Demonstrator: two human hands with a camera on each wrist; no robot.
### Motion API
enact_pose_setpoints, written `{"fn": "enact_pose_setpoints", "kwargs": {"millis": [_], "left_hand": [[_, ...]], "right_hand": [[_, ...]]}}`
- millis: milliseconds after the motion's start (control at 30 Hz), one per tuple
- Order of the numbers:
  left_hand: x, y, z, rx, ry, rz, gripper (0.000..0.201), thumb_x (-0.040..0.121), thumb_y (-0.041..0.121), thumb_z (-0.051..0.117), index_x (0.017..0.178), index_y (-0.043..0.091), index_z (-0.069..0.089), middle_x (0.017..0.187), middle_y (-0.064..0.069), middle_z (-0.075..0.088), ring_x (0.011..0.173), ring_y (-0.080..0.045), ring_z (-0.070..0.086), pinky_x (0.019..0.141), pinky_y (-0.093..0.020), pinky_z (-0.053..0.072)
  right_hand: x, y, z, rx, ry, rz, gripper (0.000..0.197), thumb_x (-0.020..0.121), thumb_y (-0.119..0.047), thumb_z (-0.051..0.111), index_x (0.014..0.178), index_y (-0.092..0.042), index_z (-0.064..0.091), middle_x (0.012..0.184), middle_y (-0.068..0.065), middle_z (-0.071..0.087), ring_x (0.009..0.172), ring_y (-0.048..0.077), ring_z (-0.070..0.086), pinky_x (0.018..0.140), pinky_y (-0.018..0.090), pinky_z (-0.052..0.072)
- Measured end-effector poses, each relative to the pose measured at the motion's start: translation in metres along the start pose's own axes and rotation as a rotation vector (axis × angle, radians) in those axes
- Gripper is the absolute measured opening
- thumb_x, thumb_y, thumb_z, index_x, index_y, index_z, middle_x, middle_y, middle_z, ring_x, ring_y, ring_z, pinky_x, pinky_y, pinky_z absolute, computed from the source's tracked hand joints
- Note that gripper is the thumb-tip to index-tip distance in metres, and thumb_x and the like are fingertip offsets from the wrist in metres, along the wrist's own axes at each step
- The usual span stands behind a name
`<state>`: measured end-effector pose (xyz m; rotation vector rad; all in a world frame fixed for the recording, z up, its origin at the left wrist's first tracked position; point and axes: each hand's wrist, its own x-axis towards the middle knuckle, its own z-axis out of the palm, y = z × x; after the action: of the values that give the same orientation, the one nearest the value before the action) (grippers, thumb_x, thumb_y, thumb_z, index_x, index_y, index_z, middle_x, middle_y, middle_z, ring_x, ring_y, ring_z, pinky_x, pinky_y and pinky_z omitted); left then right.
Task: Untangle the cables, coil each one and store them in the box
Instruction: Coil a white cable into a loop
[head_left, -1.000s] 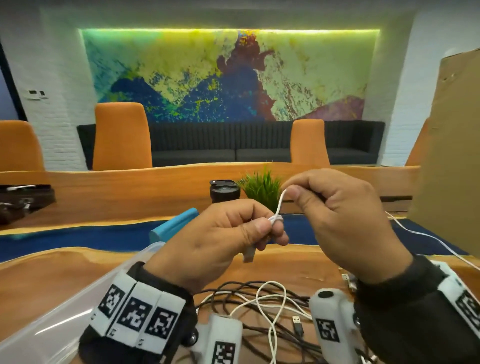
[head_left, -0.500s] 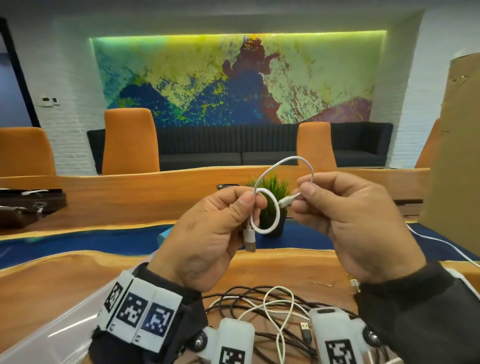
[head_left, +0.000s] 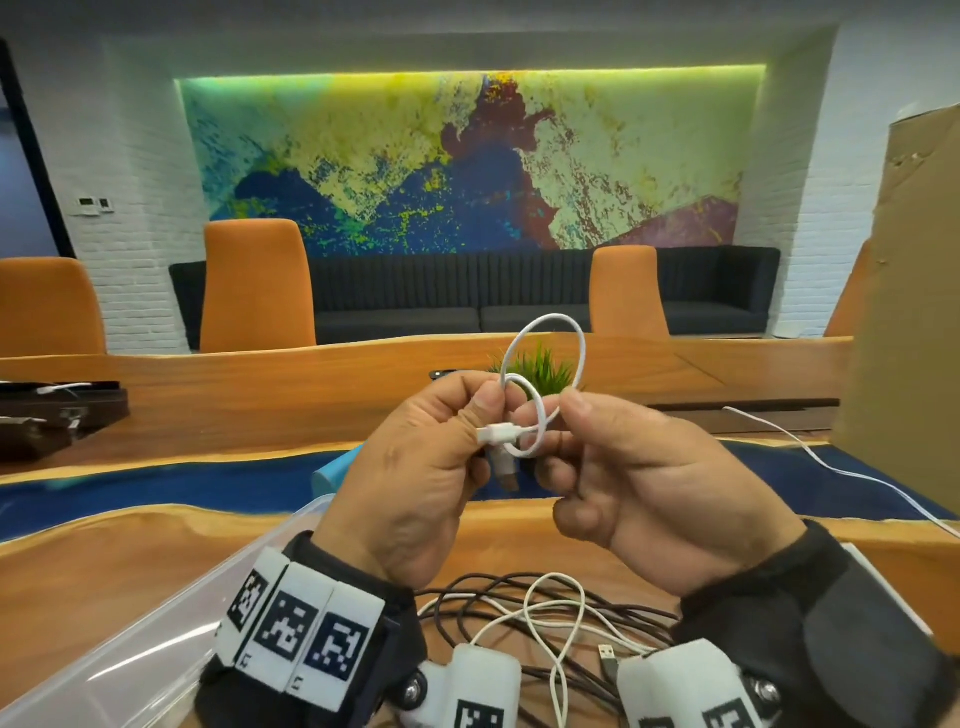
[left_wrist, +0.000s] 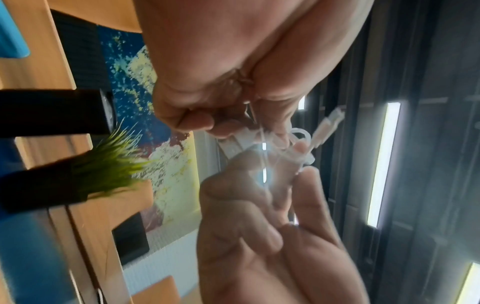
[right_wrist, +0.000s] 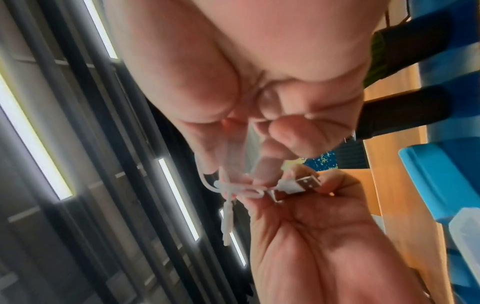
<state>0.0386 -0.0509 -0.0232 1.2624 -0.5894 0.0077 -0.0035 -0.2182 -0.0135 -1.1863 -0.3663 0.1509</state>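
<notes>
Both hands are raised over the table and hold a short white cable wound into two small loops. My left hand pinches the loops where they cross, with the small plug under its thumb and the USB plug hanging below. My right hand pinches the right side of the loops. The right wrist view shows the crossed cable and USB plug between the two hands. A tangle of dark and white cables lies on the table below my wrists. The clear plastic box sits at lower left.
A tall cardboard sheet stands at the right, with another white cable running along the table beside it. A small potted plant and a blue object sit behind my hands. Dark cases lie far left.
The short white cable went from a straight bit between my hands to two loops. The small plug end has come across to my left thumb, and the upper loop has grown.
</notes>
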Motion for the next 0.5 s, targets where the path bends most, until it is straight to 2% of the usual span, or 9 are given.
{"fn": "enact_pose_setpoints", "kwargs": {"millis": [67, 100, 200, 267, 333, 400, 500], "left_hand": [[0.0, 0.002, -0.002, 0.074, -0.007, 0.045, 0.021, 0.094, 0.035, 0.057, 0.085, 0.024, 0.073, 0.085, -0.004, 0.066, 0.082, -0.029, 0.052, 0.071, -0.035, 0.043], [-0.001, 0.003, -0.003, 0.104, -0.017, 0.067, 0.021, 0.093, 0.035, 0.056, 0.086, 0.022, 0.072, 0.084, -0.004, 0.067, 0.079, -0.023, 0.056, 0.071, -0.032, 0.047], [-0.003, 0.006, 0.0, 0.179, -0.041, 0.109, 0.023, 0.089, 0.031, 0.054, 0.088, 0.015, 0.07, 0.076, 0.003, 0.065, 0.065, -0.004, 0.057, 0.06, -0.015, 0.047], [-0.003, 0.007, 0.0, 0.219, -0.022, 0.111, 0.022, 0.088, 0.034, 0.054, 0.086, 0.02, 0.071, 0.075, 0.006, 0.065, 0.065, -0.001, 0.054, 0.059, -0.013, 0.044], [0.0, 0.01, -0.007, 0.2, 0.052, 0.074, 0.023, 0.085, 0.039, 0.055, 0.08, 0.027, 0.074, 0.073, 0.007, 0.063, 0.067, -0.005, 0.052, 0.063, -0.019, 0.043], [0.002, 0.016, -0.017, 0.14, 0.133, 0.021, 0.024, 0.08, 0.04, 0.056, 0.075, 0.028, 0.076, 0.068, 0.007, 0.06, 0.067, -0.008, 0.05, 0.066, -0.025, 0.043], [0.002, 0.02, -0.023, 0.101, 0.057, -0.046, 0.024, 0.083, 0.034, 0.057, 0.076, 0.021, 0.075, 0.07, 0.002, 0.06, 0.067, -0.01, 0.052, 0.062, -0.024, 0.045]], "right_hand": [[-0.001, 0.002, 0.0, -0.027, -0.063, 0.013, 0.037, 0.077, -0.043, 0.075, 0.1, -0.014, 0.069, 0.093, 0.004, 0.057, 0.072, 0.011, 0.046, 0.057, 0.025, 0.033], [-0.001, 0.002, 0.0, -0.073, -0.068, 0.016, 0.035, 0.076, -0.042, 0.077, 0.096, -0.015, 0.068, 0.092, 0.006, 0.057, 0.072, 0.012, 0.049, 0.058, 0.026, 0.036], [-0.004, 0.0, 0.004, -0.247, -0.036, 0.036, 0.016, 0.08, -0.025, 0.074, 0.087, -0.013, 0.067, 0.08, 0.011, 0.062, 0.062, 0.015, 0.054, 0.05, 0.025, 0.042], [-0.006, -0.007, 0.002, -0.327, 0.017, 0.017, 0.011, 0.081, -0.016, 0.074, 0.09, -0.011, 0.068, 0.069, 0.01, 0.061, 0.054, 0.015, 0.052, 0.045, 0.024, 0.041], [-0.009, -0.016, -0.005, -0.482, 0.158, -0.035, 0.019, 0.08, -0.013, 0.072, 0.098, -0.015, 0.071, 0.066, 0.007, 0.063, 0.053, 0.014, 0.053, 0.044, 0.024, 0.042], [-0.012, -0.024, -0.015, -0.797, 0.383, -0.174, 0.011, 0.085, -0.016, 0.069, 0.092, -0.023, 0.074, 0.066, -0.001, 0.067, 0.055, 0.01, 0.056, 0.05, 0.024, 0.047], [-0.012, -0.025, -0.025, -1.212, 0.661, -0.433, 0.01, 0.09, -0.025, 0.064, 0.085, -0.029, 0.071, 0.07, -0.011, 0.065, 0.068, 0.009, 0.06, 0.065, 0.034, 0.055]]}}
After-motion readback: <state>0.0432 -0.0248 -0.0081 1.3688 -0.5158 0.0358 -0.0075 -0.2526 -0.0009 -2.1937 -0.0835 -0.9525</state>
